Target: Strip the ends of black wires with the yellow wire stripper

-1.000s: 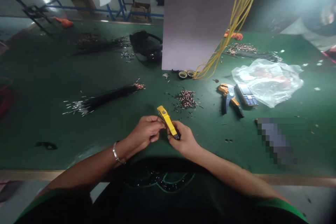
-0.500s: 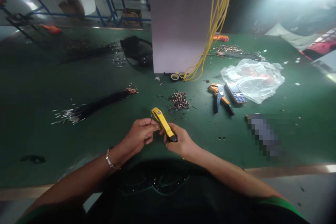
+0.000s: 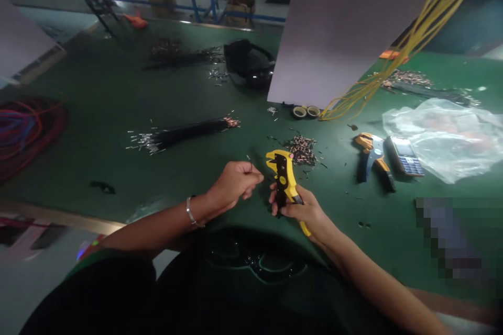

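My right hand (image 3: 308,212) is wrapped around the handles of a yellow and black wire stripper (image 3: 287,172), whose jaws point up and to the left. Just left of it, my left hand (image 3: 238,183) pinches a short, thin black wire (image 3: 250,161); its tip sticks up above the fingers, and the rest is hidden in the hand. A gap separates the wire from the jaws. Beyond the stripper lies a pile of short stripped wire ends (image 3: 302,149). To the far left of it rests a bundle of black wires (image 3: 188,133) with bared copper ends and silvery tips.
Right of the pile lie an orange and blue wire stripper (image 3: 371,154), a keypad phone (image 3: 406,157) and a clear plastic bag (image 3: 448,131). Two tape rolls (image 3: 306,111) sit below a hanging grey panel (image 3: 338,26) and yellow wires (image 3: 424,36). Coiled coloured wires (image 3: 27,131) lie far left.
My hands have moved apart, and the stripper has turned so its flat side shows. The wire is now away from the jaws. The view has swung left.
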Available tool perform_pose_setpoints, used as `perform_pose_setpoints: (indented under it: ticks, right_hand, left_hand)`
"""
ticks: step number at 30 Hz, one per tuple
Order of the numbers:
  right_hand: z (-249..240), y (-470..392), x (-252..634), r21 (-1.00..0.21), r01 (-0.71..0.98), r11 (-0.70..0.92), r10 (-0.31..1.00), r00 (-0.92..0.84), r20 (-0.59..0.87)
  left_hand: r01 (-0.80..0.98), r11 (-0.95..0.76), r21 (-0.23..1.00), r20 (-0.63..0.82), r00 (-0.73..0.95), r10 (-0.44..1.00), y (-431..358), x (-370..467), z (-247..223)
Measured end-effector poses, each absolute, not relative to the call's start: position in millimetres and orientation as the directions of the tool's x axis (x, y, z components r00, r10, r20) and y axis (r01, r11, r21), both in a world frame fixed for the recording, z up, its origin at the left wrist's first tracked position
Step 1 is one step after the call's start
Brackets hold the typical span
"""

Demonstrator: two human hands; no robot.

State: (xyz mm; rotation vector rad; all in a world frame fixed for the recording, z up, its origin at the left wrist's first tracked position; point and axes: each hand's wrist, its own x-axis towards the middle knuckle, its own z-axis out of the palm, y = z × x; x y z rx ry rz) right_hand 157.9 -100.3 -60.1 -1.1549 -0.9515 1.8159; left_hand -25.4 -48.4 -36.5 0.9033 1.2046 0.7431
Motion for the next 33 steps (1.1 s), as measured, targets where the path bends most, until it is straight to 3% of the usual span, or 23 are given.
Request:
perform_pose_setpoints:
  ticks: [10,17,27,33]
  right_hand:
    - [-63.6,-102.0,150.2,-0.899,-0.171,-0.404,0.891,-0.295,-0.344]
    - [-61.9,-103.0,146.6,-0.912,-0.151,-0.381,0.896,-0.305,-0.324]
    - [-43.9,-101.9,140.4,-0.952,0.080,-0.296,0.902,-0.306,-0.306]
    - [-46.4,-103.4,140.8,-0.955,0.056,-0.291,0.911,-0.288,-0.295]
  left_hand:
    - [0.099,0.381,0.919,-0.394,0.198,0.898,-51.7,-26.8,-33.5]
    - [0.064,0.412,0.909,-0.416,0.215,0.884,-53.0,-26.7,-33.6]
    - [0.033,0.443,0.896,-0.431,0.305,0.849,-58.6,-24.6,-25.7]
    - [-0.011,0.450,0.893,-0.426,0.306,0.852,-59.0,-23.6,-29.8]
